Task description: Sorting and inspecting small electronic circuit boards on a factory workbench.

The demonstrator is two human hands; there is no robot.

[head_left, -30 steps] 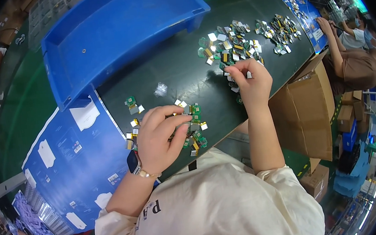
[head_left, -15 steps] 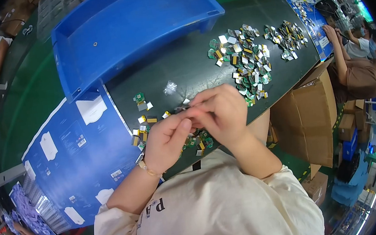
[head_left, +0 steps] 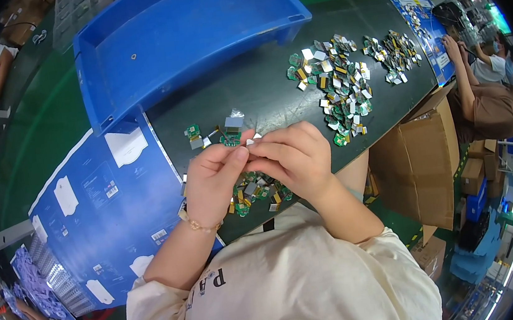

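Note:
My left hand is closed on a small green circuit board with a flat grey square part on its far end. Close against it, the fingers of my right hand pinch at a tiny white piece by the left fingertips; whether it joins the board is hidden. Beyond the left hand lie a loose green board and a crumpled clear scrap. Partly under my hands is a heap of boards with grey and gold parts.
A big blue bin stands at the far left of the dark table. Two piles of small boards lie to the right. A blue printed sheet covers the left side. A cardboard box stands at right, near another person.
My left hand has turned, bringing the held board with its grey part into view above the fingers. My right hand has shifted slightly down and left, its fingertips still at the left ones.

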